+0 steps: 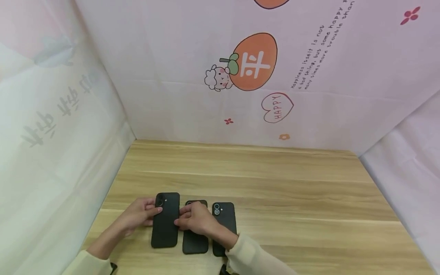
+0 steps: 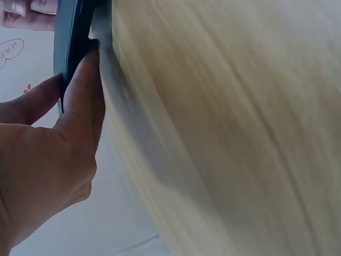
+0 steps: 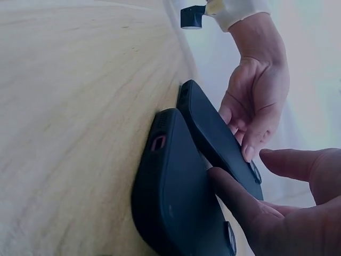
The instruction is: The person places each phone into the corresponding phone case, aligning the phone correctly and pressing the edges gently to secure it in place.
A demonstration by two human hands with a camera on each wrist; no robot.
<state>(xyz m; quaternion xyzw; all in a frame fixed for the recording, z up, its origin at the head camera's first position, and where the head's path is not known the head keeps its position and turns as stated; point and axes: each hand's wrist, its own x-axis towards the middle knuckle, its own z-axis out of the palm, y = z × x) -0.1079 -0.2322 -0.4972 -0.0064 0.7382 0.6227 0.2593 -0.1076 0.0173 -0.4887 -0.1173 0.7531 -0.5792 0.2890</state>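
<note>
Three dark phones lie side by side, camera lenses at their far ends. My left hand (image 1: 139, 214) pinches the leftmost phone (image 1: 165, 229) by its left edge, thumb on the back just below the lenses, fingers at the side. In the left wrist view this phone (image 2: 72, 37) appears edge-on, above its shadow. My right hand (image 1: 197, 219) reaches across the middle phone (image 1: 195, 244), fingertips at the leftmost phone's right edge. Its thumb and fingers look straight and spread in the right wrist view, near the gap between both phones. The rightmost phone (image 1: 224, 219) lies partly under my right forearm.
The phones are on a wood-grain table (image 1: 292, 198). Printed cloth walls (image 1: 178, 107) rise behind it and at both sides. A small black object (image 1: 224, 269) shows beside the right sleeve (image 1: 251, 256).
</note>
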